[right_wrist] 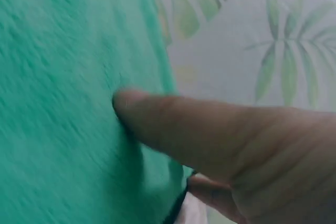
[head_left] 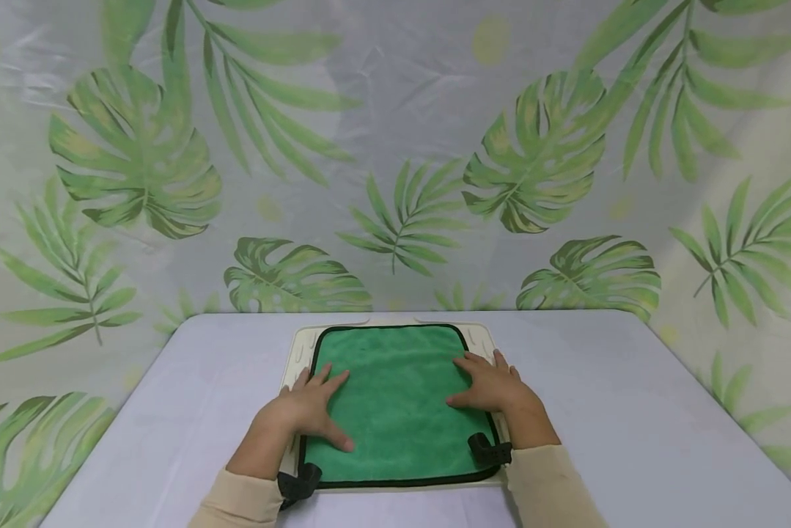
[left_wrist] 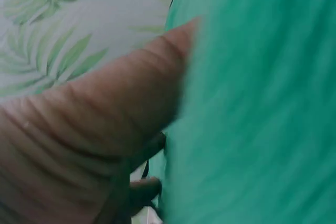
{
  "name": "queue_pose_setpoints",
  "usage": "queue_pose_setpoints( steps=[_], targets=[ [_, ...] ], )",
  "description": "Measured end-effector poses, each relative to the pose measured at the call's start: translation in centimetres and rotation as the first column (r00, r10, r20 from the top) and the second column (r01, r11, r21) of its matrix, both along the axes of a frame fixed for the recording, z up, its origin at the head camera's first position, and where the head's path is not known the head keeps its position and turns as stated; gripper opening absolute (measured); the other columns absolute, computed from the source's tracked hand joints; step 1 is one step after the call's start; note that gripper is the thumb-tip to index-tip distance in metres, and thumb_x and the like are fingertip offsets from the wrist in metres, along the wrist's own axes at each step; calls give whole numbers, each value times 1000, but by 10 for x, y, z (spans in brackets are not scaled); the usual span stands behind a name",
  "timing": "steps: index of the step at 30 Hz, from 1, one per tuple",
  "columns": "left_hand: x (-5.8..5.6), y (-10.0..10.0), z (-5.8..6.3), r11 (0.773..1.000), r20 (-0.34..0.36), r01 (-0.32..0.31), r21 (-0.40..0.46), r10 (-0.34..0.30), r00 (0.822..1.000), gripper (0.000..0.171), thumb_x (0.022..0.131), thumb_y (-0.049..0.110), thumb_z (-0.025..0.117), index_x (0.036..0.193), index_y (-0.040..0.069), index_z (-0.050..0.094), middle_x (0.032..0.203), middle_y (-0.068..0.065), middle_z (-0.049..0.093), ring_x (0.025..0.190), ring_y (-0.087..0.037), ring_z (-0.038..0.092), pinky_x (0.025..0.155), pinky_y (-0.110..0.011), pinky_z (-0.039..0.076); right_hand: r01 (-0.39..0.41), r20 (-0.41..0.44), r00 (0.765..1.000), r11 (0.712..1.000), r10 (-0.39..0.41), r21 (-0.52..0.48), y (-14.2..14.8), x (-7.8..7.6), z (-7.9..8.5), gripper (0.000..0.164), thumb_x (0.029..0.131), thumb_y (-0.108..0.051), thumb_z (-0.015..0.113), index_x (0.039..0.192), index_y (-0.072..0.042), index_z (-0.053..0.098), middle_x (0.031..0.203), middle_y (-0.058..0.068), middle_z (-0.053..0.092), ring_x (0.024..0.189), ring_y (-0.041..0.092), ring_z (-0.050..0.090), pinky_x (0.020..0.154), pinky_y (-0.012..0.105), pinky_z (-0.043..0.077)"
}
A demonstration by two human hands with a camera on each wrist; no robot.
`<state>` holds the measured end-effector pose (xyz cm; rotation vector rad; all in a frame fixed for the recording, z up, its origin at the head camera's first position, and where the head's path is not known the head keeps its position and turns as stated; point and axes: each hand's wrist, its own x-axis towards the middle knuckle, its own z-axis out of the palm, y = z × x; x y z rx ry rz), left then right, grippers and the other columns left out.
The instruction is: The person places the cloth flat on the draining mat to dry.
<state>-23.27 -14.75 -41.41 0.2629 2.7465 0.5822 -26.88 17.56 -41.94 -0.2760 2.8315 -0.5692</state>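
A green plush cloth [head_left: 402,403] with a dark edging lies flat over a cream tray [head_left: 297,359], whose rim shows at the back and sides. My left hand [head_left: 309,411] rests on the cloth's left side with its fingers spread; its thumb [left_wrist: 131,82] touches the green pile in the left wrist view. On the right side, my right hand [head_left: 490,385] lies with spread fingers across the cloth's edge and the tray rim. In the right wrist view the right thumb [right_wrist: 173,121] lies over the green surface.
The tray stands on a table with a white cover [head_left: 633,418]. Behind it hangs a pale curtain [head_left: 408,110] printed with green leaves. A black wrist camera sits on each wrist, close to the cloth's near corners.
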Motion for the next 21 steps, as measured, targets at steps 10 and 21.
queue_pose_setpoints(
  steps=[10,21],
  targets=[
    [-6,4,-7,999,-92,34,14,-33,995,112,71,57,88,160,16,34,170,-17,22,156,-52,7,117,-79,11,-68,-137,989,996,60,-52,-25,-4,-16,67,99,-41,65,157,-16,42,166,12,34,154,56,8,118,77,11],
    [-9,-6,-10,998,-47,-16,56,18,999,114,72,60,86,162,16,31,171,-17,19,156,-53,7,117,-79,9,16,-84,996,999,-19,-43,14,0,-3,63,102,-40,60,153,-6,45,162,24,37,152,60,10,118,77,15]
  ],
)
